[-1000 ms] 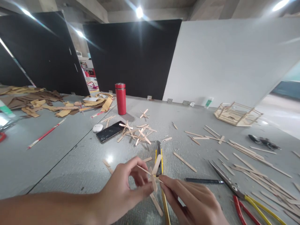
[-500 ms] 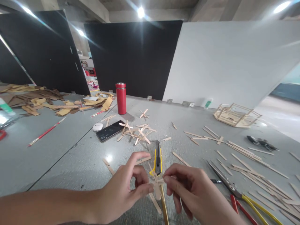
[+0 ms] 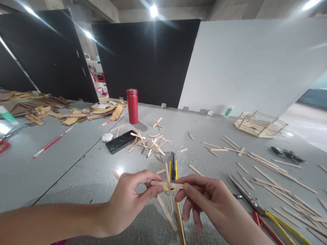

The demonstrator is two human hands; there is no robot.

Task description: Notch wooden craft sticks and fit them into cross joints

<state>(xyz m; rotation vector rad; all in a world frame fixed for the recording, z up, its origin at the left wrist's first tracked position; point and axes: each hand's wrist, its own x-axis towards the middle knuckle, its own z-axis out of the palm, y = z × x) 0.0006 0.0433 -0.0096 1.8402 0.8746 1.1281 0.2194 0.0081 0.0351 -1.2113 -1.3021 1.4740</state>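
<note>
Between my two hands is a small cross of wooden craft sticks, one stick lying sideways over an upright one. My left hand pinches the left end of the sideways stick between thumb and index finger. At its right end, my right hand grips with thumb and forefinger, its other fingers hanging loosely curled. Just beyond and partly behind the cross lies a yellow and black utility knife. Under my hands a loose craft stick rests on the grey table, beside a long yellowish strip.
Ahead sit a pile of crossed sticks, a phone, a white case and a red flask. Rightward lie tin snips, many loose sticks, black pliers and a stick frame. Torn cardboard covers the far left.
The cross has turned in my fingers and come up slightly, so its sideways stick now spans between both hands. My left hand's index finger has closed down toward the thumb.
</note>
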